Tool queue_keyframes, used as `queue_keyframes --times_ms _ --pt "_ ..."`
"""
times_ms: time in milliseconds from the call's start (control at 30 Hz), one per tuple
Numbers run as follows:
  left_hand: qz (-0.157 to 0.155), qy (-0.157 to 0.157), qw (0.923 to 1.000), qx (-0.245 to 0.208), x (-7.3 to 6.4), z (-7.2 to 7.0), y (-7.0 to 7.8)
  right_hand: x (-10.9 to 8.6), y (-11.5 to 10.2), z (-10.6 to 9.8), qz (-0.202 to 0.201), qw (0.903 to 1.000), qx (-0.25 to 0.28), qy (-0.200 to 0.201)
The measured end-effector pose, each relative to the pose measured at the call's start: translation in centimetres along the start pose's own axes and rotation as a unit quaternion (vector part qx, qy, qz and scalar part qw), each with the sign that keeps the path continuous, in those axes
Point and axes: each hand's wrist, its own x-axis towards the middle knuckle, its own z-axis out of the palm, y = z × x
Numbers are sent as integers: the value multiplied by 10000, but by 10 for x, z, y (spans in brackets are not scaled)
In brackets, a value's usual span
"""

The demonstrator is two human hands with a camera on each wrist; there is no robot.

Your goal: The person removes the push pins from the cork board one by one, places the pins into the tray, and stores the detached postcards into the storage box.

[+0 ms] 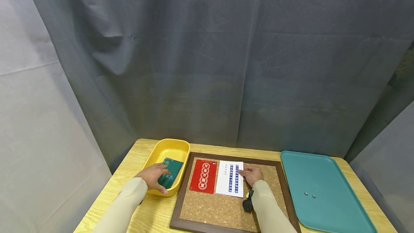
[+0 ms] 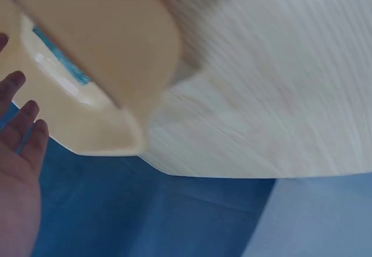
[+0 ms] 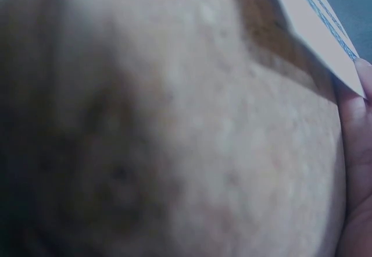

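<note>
My right hand pinches the right edge of a white card with blue printed columns, over a framed corkboard. In the right wrist view, thumb and finger meet at the corner of the white card, which is raised off the cork. A red card with white characters lies just left of it on the board. My left hand is at the near side of a yellow basin, fingers spread above a dark green card inside. In the left wrist view, the left hand's fingers are apart.
A teal tray lies right of the corkboard, with two small shiny pieces on it. All stand on a light wooden table. Grey curtains hang behind and at both sides. A black device is at my right wrist.
</note>
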Motion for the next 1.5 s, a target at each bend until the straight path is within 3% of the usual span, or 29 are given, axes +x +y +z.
queue_keyframes --times_ms 167,367,567,800,1033,1333,1500 --pt "4 -155 9994 315 -9 6 -11 0 0 -2 -11 10000 -53 -12" --pt "242 -82 9961 848 -19 19 -22 0 0 -2 -28 10000 -73 24" --pt "699 363 9913 1057 -29 25 -31 -2 -1 -2 26 10000 -34 17" --pt "637 679 9888 1170 -34 31 -38 -5 2 -4 38 10000 4 -41" --pt "1105 1123 9781 1361 -36 36 -45 -7 0 -4 27 10000 64 -47" --pt "1057 1597 9710 1432 -41 39 -41 -6 0 -4 3 10000 20 21" --pt "895 1695 9680 1618 -41 43 -43 -6 -3 -2 -16 10000 -21 36"
